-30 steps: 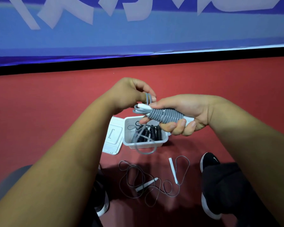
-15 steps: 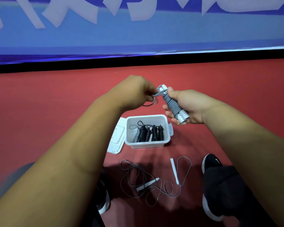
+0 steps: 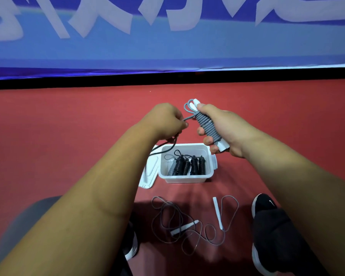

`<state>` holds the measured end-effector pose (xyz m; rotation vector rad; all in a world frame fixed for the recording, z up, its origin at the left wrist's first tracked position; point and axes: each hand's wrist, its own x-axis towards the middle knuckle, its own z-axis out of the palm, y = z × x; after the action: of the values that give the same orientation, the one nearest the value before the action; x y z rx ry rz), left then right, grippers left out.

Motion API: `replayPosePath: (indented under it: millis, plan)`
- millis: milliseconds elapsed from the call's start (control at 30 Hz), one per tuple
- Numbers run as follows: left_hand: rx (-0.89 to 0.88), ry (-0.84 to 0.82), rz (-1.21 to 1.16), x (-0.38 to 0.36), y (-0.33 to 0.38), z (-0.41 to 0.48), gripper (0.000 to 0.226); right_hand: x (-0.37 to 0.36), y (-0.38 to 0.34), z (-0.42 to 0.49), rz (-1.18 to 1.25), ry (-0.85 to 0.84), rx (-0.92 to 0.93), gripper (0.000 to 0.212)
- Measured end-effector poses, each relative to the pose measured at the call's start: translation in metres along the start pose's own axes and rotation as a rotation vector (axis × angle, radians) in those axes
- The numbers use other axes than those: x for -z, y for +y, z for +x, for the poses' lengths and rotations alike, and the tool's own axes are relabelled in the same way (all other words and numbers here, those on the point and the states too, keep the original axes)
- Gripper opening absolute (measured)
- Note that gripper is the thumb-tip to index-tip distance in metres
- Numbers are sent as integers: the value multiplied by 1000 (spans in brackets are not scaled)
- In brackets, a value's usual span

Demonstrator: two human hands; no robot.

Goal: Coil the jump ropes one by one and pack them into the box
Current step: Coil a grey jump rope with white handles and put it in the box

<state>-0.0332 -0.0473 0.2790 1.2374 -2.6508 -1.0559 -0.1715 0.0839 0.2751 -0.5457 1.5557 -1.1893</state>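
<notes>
While the right hand (image 3: 225, 129) grips the coiled grey jump rope (image 3: 206, 126) with fingers curled round its white handles, the left hand (image 3: 165, 121) pinches the rope's loose end. Both are held above the open white box (image 3: 185, 177) of coiled ropes. Another jump rope (image 3: 195, 226) lies uncoiled on the red floor (image 3: 68, 136).

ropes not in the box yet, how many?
2: coiled grey rope in the right hand, tail pinched by the left hand; loose rope on the floor between the shoes. Arms may hide more.
</notes>
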Motion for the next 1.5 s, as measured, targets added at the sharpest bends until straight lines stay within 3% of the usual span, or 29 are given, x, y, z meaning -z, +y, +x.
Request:
replayPosePath:
  millis: [167, 367, 467, 567, 700, 800, 833, 933, 1167, 1267, 1400, 1500]
  plan:
    - [33, -57, -626, 12, -3, -9, 14, 4, -6, 0, -72, 26, 45, 53]
    - [-106, -150, -900, 24, -7, -15, 24, 6, -6, 2, -78, 75, 52, 55]
    - [-162, -227, -757, 25, -13, -19, 27, 7, -10, 3, -20, 76, 36, 54]
    - [-159, -197, -383, 28, -20, -22, 32, 9, -11, 4, -48, 30, -2, 53]
    - [-80, -148, 36, 20, -33, -19, 26, -1, -4, -1, -160, -173, -140, 54]
    - [-54, -92, 130, 12, -35, -15, 10, -7, 1, -6, -144, -370, -241, 48]
    - [-61, -62, 166, 11, -33, -15, 16, -8, 1, -7, -118, -434, -270, 47]
    - [-115, -20, 133, 10, -34, -14, 18, -6, 1, -10, -85, -553, -324, 47]
    - [-220, -14, -362, 15, -18, -18, 19, 5, 3, -13, -219, -758, -389, 59]
    - [-260, -51, -435, 16, -13, -19, 24, 4, 5, -12, -359, -704, -388, 59]
    - [-314, 58, -305, 19, -7, -18, 25, 4, 7, -6, -442, -456, -344, 73]
    - [-377, 140, -192, 25, -7, -18, 29, 6, 7, -3, -389, -250, -258, 52]
